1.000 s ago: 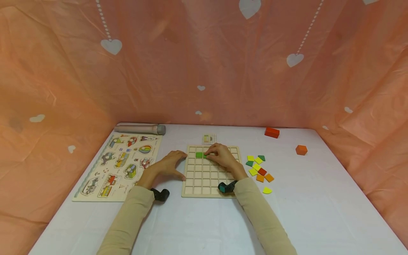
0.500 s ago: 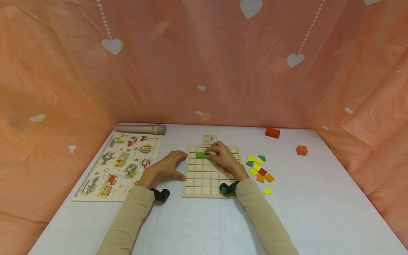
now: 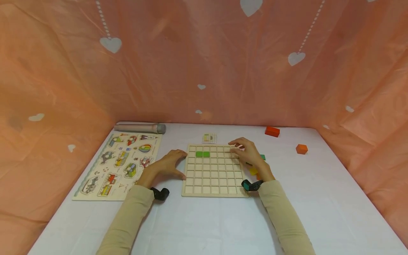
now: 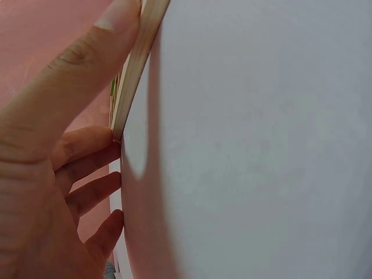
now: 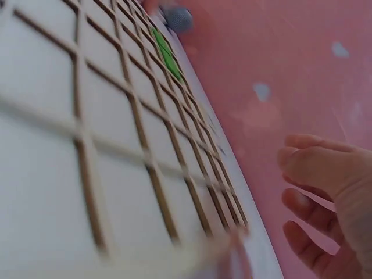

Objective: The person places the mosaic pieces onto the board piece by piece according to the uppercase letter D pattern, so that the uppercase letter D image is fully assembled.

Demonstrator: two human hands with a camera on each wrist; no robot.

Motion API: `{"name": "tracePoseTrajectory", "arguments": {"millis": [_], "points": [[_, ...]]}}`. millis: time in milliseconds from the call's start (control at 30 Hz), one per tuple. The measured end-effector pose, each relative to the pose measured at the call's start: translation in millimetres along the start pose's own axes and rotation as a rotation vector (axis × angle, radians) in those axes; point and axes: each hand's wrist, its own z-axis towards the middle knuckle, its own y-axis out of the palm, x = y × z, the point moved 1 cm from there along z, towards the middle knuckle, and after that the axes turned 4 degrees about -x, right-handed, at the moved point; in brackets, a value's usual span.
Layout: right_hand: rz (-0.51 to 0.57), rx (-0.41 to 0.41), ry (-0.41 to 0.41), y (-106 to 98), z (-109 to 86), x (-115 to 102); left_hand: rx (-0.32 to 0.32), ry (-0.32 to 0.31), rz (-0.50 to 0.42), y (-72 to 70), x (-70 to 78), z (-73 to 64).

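Observation:
A pale wooden grid board [image 3: 207,173] lies flat on the white table. Two green square tiles [image 3: 202,154] sit side by side in its second row from the back. Spread along the board's left edge, my left hand [image 3: 167,164] touches it with thumb and forefinger; the left wrist view shows the thumb [image 4: 75,64] against the board's side. Over the board's right edge hovers my right hand [image 3: 250,152], its fingers loosely bent with nothing between them. Beneath and beside it are loose tiles, a yellow one [image 3: 253,171] and a green one [image 3: 262,157] showing, others hidden.
Behind the board lies a small pattern card [image 3: 209,138]. At left is a picture puzzle board [image 3: 119,173], with a microphone [image 3: 137,128] beyond it. A red block [image 3: 272,131] and an orange block [image 3: 301,149] stand at the back right.
My right hand has left the second green tile, now flat in its square, and moved right to the board's edge over the loose tiles. My left hand has stayed put.

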Motion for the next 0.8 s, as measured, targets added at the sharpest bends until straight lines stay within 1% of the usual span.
{"name": "tracePoseTrajectory", "arguments": {"millis": [33,100,167,300,333,367,400,467,500,633,733,800], "points": [[-0.008,0.002,0.016,-5.2,-2.7,3.4,0.001,-0.002,0.001,-0.1,-0.4,0.1],[-0.005,-0.008,0.084,-15.0,-8.3,9.7,0.002,-0.001,-0.002,-0.8,-0.3,-0.4],[0.030,-0.035,0.202,-24.0,-14.9,14.0,0.002,0.004,-0.008,-1.3,0.3,-0.6],[0.129,-0.121,0.444,-37.6,-27.8,20.8,0.003,0.016,-0.005,-1.5,1.3,-0.7],[0.154,-0.142,0.493,-40.1,-30.6,22.1,0.002,0.014,-0.006,-1.4,1.4,-0.6],[0.166,-0.161,0.525,-42.3,-32.8,23.3,0.004,0.018,0.002,-1.3,1.3,-0.6],[0.165,-0.182,0.537,-44.2,-34.7,24.6,0.005,0.020,0.006,-1.2,1.3,-0.5],[0.130,-0.213,0.549,-47.2,-37.4,26.7,0.004,0.017,0.002,-1.4,1.3,-0.7],[0.135,-0.221,0.570,-48.0,-38.4,27.5,0.006,0.020,0.003,-1.4,1.4,-0.7],[0.059,-0.250,0.549,-49.6,-40.0,31.2,0.005,0.020,-0.008,-2.5,2.4,-1.3],[0.027,-0.259,0.512,-49.4,-40.6,34.2,0.002,0.016,-0.005,-3.1,3.1,-1.4],[0.020,-0.258,0.502,-49.2,-41.2,35.9,-0.003,0.009,-0.003,-2.9,3.2,-1.1]]}}
